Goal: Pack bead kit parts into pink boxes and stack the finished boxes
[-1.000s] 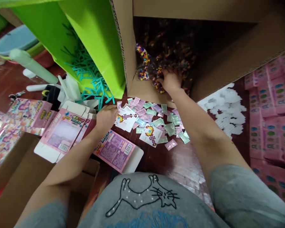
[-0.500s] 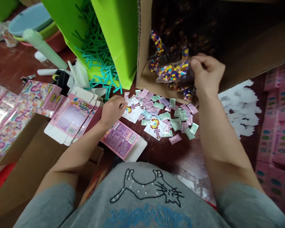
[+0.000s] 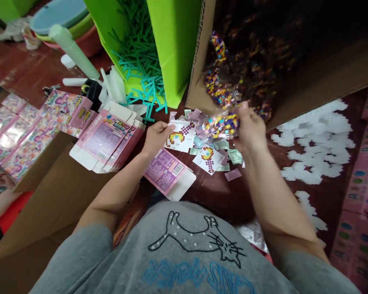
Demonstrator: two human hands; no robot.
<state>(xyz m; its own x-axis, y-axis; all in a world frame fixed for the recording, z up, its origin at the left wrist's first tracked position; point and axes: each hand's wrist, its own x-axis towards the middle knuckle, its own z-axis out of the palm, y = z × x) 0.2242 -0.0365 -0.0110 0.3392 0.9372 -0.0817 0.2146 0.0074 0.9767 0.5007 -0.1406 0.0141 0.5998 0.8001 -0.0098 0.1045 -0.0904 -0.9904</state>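
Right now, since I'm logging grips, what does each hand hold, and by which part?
Right hand: a bag of coloured pieces, by its right end. Left hand: apparently a printed card, by its left edge.

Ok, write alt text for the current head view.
A person's right hand holds a clear bag of colourful pieces near an open cardboard box; the left hand touches a printed card. Small packets and a pink box lie nearby.

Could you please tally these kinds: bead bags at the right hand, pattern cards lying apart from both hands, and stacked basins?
Bead bag at right hand: 1
Pattern card lying apart: 1
Stacked basins, blue, yellow-green, red: 3
Total: 5
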